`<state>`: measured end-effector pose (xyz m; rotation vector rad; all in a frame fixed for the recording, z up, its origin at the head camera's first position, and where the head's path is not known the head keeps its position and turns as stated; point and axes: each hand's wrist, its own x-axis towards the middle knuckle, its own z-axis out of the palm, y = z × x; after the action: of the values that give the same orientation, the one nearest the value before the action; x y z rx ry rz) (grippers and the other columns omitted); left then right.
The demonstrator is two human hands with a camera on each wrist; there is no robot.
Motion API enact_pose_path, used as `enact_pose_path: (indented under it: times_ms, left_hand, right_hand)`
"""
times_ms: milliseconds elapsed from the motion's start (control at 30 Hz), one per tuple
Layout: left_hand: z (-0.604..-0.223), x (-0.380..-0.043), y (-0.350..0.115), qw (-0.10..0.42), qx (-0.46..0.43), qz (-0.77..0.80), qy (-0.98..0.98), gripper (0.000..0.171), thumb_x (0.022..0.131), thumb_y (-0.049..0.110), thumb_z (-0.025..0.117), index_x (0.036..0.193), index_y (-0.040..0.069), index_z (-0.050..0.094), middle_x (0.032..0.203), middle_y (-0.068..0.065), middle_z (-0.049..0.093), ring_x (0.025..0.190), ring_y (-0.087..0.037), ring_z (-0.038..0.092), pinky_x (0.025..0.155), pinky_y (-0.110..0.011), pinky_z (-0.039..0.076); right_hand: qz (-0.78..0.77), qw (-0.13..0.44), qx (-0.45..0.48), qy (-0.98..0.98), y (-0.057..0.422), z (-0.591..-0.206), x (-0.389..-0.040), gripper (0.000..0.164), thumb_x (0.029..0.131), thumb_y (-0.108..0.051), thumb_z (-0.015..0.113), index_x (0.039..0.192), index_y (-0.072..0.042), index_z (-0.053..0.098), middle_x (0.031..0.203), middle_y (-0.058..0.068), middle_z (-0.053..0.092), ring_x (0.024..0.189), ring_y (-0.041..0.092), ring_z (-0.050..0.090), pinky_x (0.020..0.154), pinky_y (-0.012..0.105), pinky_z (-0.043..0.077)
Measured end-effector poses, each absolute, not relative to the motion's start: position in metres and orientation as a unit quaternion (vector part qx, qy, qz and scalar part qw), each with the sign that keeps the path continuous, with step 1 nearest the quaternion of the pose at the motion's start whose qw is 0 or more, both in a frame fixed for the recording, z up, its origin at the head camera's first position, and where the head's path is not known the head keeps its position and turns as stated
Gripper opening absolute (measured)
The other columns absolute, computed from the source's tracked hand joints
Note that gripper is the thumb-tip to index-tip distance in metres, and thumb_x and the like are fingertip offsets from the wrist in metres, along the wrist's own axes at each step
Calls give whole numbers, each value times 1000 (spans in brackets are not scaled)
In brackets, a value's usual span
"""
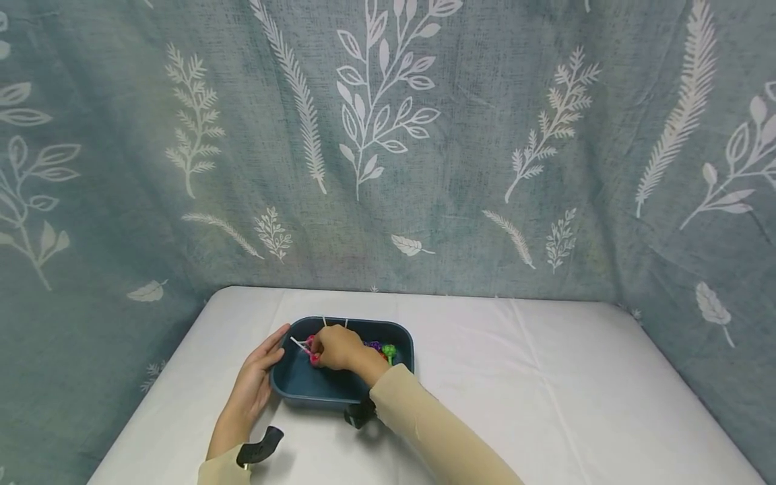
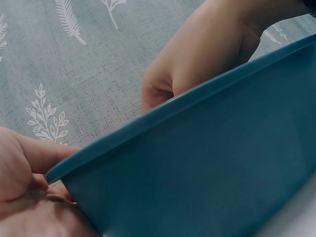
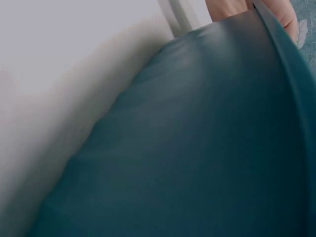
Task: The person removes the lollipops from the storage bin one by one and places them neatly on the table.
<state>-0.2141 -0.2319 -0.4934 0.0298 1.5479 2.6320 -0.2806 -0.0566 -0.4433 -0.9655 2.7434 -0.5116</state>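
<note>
A dark blue plastic tray (image 1: 309, 385) stands on the white table. My left hand (image 1: 253, 384) holds its left side, with the thumb at the rim and the fingers along the outside wall. Inside, my right hand (image 1: 341, 349) reaches down with curled fingers and pinches a pink lollipop (image 1: 314, 359) with a white stick; the fingertips are partly hidden. A green lollipop (image 1: 389, 351) and a purple lollipop (image 1: 374, 345) lie on the tray's right side. In the left wrist view the tray wall (image 2: 197, 163) hides the right hand's fingertips.
More white sticks (image 1: 347, 323) stick up at the tray's far rim. The white tablecloth (image 1: 497, 377) stretches to the right of the tray. A grey-green curtain (image 1: 388, 229) with white leaf prints hangs behind the table. Each wrist carries a black camera mount (image 1: 261, 447).
</note>
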Motion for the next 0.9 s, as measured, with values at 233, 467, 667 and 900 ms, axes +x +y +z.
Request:
enact_pose_path:
  times_ms: [233, 467, 667, 900]
  left_hand:
    - [-492, -214, -232, 46, 2, 859, 510, 51, 103, 1, 32, 153, 6, 24, 160, -7, 15, 145, -20, 16, 114, -36, 17]
    - [-491, -216, -233, 48, -3, 856, 514, 51, 103, 2, 32, 153, 7, 24, 160, -5, 15, 145, -19, 16, 114, -36, 19]
    - [-489, -216, -233, 45, -5, 855, 517, 51, 103, 0, 30, 153, 5, 22, 160, -7, 15, 145, -21, 17, 113, -36, 20]
    - [-490, -217, -231, 49, -5, 856, 515, 51, 103, 0, 32, 153, 5, 23, 160, -7, 14, 145, -21, 16, 113, -36, 19]
  right_hand:
    - [-198, 92, -337, 916, -49, -438, -279, 16, 84, -22, 76, 97, -13, 74, 77, -8, 62, 67, 6, 53, 60, 21, 46]
    - [-243, 69, -352, 901, -37, -430, -273, 14, 84, -19, 77, 95, -11, 73, 79, -7, 65, 70, 5, 54, 63, 18, 46]
    - [-284, 60, -359, 887, -26, -426, -270, 14, 85, -18, 75, 97, -10, 74, 85, -7, 67, 77, 5, 57, 71, 18, 48]
    - [-374, 63, -337, 862, -6, -424, -266, 14, 84, -10, 75, 97, -7, 72, 83, -3, 63, 74, 5, 57, 67, 19, 49]
